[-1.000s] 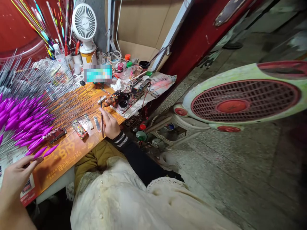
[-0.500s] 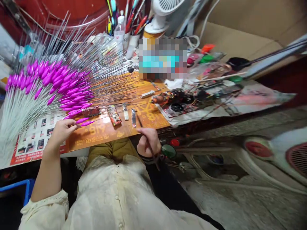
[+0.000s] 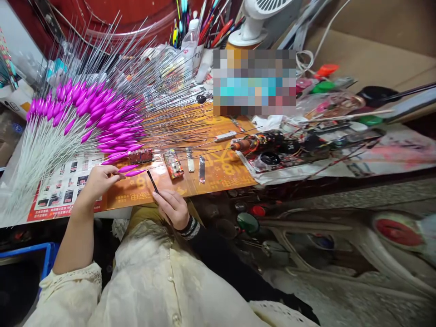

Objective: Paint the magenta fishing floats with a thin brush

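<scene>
The worker's left hand (image 3: 100, 182) is pinched on a magenta float (image 3: 134, 173) by the table's (image 3: 223, 175) front edge; right hand (image 3: 173, 209) closed round a dark stick (image 3: 153, 182), tip just beside the float. Clock centred there: massed floats (image 3: 109, 114) at eleven, stems (image 3: 177, 125) barring the way across; red block (image 3: 144, 156) close, twelve; box (image 3: 174, 165), three; bottle (image 3: 190, 40) and fan (image 3: 252, 22), one.

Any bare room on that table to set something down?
Best: orange sheet right of the dark strip, left of the white paper. Smaller: front edge below the magenta spindles, between left hand and the slim dark stick in the right hand. Crowded: left, around the spindle bundle; back, around the bottle.
</scene>
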